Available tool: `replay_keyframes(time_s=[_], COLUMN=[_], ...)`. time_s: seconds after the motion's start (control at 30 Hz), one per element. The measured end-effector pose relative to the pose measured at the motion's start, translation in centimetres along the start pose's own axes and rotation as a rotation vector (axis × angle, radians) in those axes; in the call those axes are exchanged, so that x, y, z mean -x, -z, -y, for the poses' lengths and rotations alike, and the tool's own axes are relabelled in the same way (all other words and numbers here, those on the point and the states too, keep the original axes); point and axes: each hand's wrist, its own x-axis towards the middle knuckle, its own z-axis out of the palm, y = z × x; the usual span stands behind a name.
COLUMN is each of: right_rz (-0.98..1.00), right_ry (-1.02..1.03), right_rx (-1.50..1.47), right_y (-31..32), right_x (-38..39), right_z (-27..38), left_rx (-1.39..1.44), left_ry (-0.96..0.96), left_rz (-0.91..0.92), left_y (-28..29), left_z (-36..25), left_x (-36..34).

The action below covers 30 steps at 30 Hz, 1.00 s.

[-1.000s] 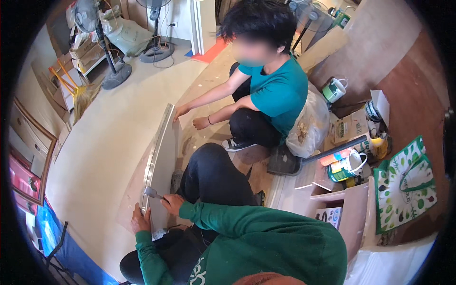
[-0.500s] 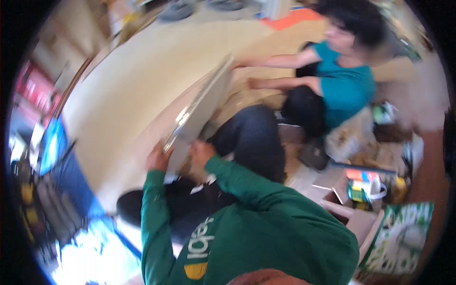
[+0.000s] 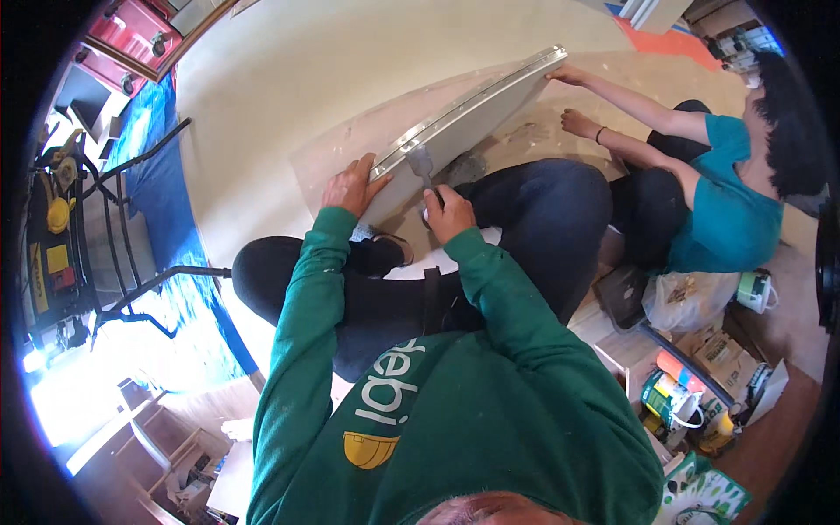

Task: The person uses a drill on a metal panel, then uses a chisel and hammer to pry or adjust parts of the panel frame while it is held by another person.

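Observation:
A long, flat off-white panel (image 3: 490, 114) stands on edge in front of me, slanting away to the right, a shiny metal strip along its upper edge. My left hand (image 3: 350, 185) grips its near end, thumb over the edge. In my right hand (image 3: 451, 213) is a putty knife (image 3: 420, 161), fingers closed round the handle, its blade up against the panel just below the strip. A co-worker in a teal shirt sits at the right; one of their hands (image 3: 567, 76) holds the panel's far end, while the other hand (image 3: 579, 122) is apart from it.
To the left are a blue tarp (image 3: 162, 197), a black metal-framed stand (image 3: 109, 197) and a red wheeled cart (image 3: 131, 39). A clear plastic bag (image 3: 687, 297), a white-and-green tub (image 3: 669, 398) and cardboard (image 3: 726, 359) lie at right. My bent legs flank the panel's near end.
The view has swung left and sharpened from a blur. My left hand stays at the panel's near end, and the co-worker's hand stays at its far end. The putty knife now shows clearly.

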Motion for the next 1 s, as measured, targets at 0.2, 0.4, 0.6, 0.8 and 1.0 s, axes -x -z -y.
replay_keyframes(time_s=[0.2, 0.4, 0.6, 0.8, 1.0], right_rz=[0.067, 0.144, 0.225, 0.535, 0.493], right_ry=[0.037, -0.031, -0.081, -0.262, -0.284], right_rx=[-0.028, -0.002, -0.093, -0.23, -0.485], right_y=[-0.3, -0.5, -0.5, 1.9, -0.6], right_x=[0.3, 0.2, -0.5, -3.1, -3.9], right_z=[0.2, 0.8, 0.7, -0.3, -3.3], left_rx=[0.055, 0.114, 0.056, 0.046, 0.053], left_ry=[0.014, 0.014, 0.035, 0.067, 0.093], left_rz=[0.03, 0.049, 0.064, 0.115, 0.121], left_y=[0.2, -0.1, -0.1, 0.7, 0.3], left_z=[-0.3, 0.6, 0.8, -0.1, -0.2], left_x=[-0.2, 0.0, -0.1, -0.2, -0.4])
